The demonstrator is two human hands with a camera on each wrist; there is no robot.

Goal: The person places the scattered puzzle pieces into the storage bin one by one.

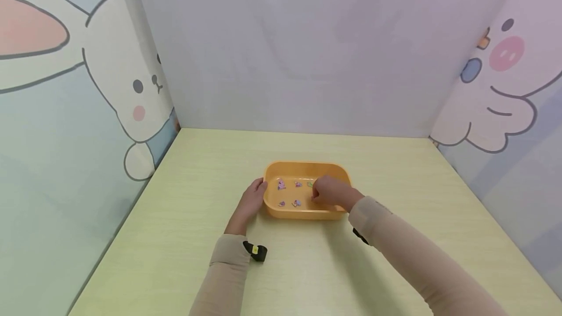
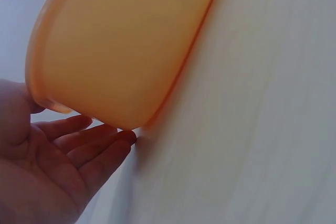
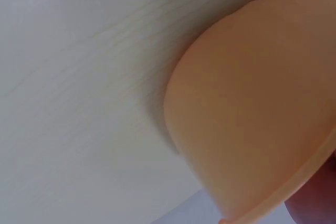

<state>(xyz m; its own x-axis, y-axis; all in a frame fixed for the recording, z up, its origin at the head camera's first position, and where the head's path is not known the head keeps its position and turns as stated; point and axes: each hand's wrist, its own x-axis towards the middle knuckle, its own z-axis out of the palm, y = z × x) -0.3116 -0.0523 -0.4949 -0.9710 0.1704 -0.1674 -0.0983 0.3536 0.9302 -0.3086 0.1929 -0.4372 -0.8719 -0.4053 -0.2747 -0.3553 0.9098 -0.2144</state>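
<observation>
An orange plastic tray [image 1: 307,214] with rounded corners stands on the table. My left hand [image 1: 252,200] holds its left end; in the left wrist view the thumb is at the rim and the fingers [image 2: 107,163] lie against the outer wall. Inside the tray, my right hand [image 1: 330,192] reaches down with curled fingers close to the bottom. What lies between those fingertips is hidden. Small colourful figure-shaped pieces lie in the tray: a purple-pink piece [image 1: 281,184], a blue-and-pink piece [image 1: 296,203], and a green piece [image 1: 310,184] beside the right hand, among several.
The pale wood-grain table [image 1: 210,160] extends around the tray. A plain light wall [image 1: 303,62] rises behind it. Side panels carry a cartoon rabbit [image 1: 114,72] at left and a pink-nosed cartoon animal [image 1: 518,87] at right. Dark straps with cameras sit on both wrists.
</observation>
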